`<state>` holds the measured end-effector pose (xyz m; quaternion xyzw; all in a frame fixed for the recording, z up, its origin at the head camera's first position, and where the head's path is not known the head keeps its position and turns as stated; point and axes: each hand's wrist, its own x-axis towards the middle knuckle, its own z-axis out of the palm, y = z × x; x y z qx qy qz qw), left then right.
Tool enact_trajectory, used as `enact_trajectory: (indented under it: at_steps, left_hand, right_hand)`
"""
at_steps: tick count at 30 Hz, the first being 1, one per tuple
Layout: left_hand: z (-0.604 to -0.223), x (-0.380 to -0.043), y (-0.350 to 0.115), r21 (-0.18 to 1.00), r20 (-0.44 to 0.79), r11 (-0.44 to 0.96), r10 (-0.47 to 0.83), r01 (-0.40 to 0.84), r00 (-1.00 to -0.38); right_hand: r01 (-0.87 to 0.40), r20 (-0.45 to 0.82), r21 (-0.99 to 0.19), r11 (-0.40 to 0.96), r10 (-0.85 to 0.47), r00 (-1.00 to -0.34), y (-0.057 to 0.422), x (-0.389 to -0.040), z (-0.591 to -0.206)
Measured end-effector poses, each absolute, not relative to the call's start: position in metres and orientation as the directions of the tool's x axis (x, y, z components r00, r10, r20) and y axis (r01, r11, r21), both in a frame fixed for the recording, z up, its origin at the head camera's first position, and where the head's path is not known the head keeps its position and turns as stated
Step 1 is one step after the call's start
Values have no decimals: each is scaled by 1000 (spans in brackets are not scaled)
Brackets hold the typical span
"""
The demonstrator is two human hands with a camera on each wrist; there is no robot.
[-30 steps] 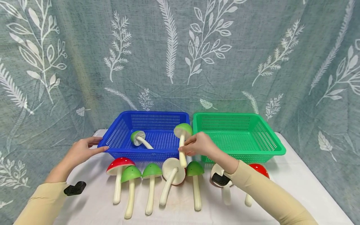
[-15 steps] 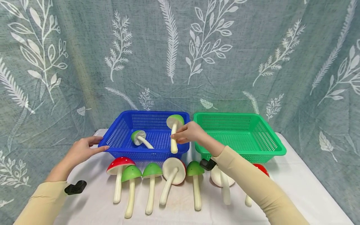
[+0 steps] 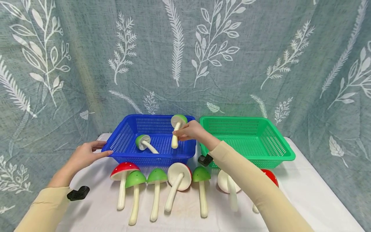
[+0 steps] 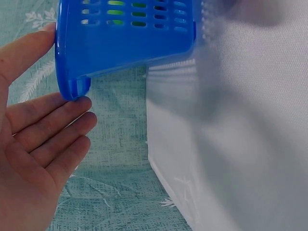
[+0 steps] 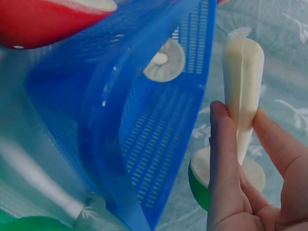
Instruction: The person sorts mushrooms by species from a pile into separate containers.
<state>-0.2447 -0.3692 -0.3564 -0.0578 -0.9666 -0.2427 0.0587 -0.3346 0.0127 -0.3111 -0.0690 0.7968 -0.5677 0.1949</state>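
Observation:
My right hand (image 3: 188,130) pinches the pale stem of a green-capped toy mushroom (image 3: 175,137) over the right part of the blue basket (image 3: 150,155). The cap points up and away, and the stem end tilts toward me. In the right wrist view this stem (image 5: 244,72) lies between thumb and fingers. My left hand (image 3: 84,155) holds the basket's near left corner, thumb at the rim and fingers below it, as the left wrist view shows. Another green-capped mushroom (image 3: 150,147) lies inside the basket on its side.
A green basket (image 3: 246,157) stands to the right of the blue one. Along the front lie several toy mushrooms, among them a red-capped one (image 3: 121,190), a green-capped one (image 3: 203,199) and an upturned one (image 3: 174,193). My right sleeve (image 3: 249,180) partly covers the rightmost ones.
My right hand has carried the green-capped mushroom left and away from me, from the blue basket's near right corner to above its inside. The left hand stays at its corner.

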Motion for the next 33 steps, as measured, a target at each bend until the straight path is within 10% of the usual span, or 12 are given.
enact_trajectory:
  at_steps: [16,33]
  left_hand:
    - [-355,-249,-365,458,120,880,81,128,-989]
    - [-357,-244,-370,458,106,882,71,112,-992]
  right_hand:
    - [159,-244,-934,319,-248,-937,4,-357,-334]
    - [-52,-92,-929,367,-363,-927,40,-302,-329]
